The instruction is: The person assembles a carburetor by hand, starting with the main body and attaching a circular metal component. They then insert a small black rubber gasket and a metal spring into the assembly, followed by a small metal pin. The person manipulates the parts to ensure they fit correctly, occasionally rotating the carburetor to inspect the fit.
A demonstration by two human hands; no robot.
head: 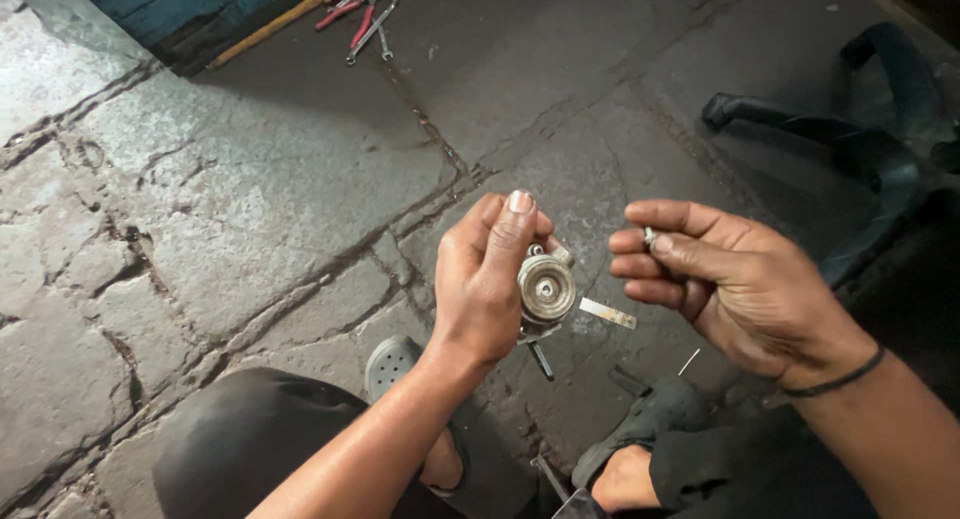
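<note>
A round, grimy metal part (pixel 546 288) with a ridged circular face and a small central hub is held upright above the stone floor, face toward the camera. A tiny silvery piece (pixel 650 236) sits pinched just beside it.

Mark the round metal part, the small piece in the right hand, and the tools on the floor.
round metal part (pixel 546 288), head view, its circular face.
small piece (pixel 650 236), head view, the tip showing at the thumb.
tools (pixel 363 21), head view, red-handled pliers.

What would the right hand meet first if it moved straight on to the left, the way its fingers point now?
Probably the round metal part that the left hand holds. The right hand pinches a small metal piece and points across a bare gap at it, though depth is unclear.
</note>
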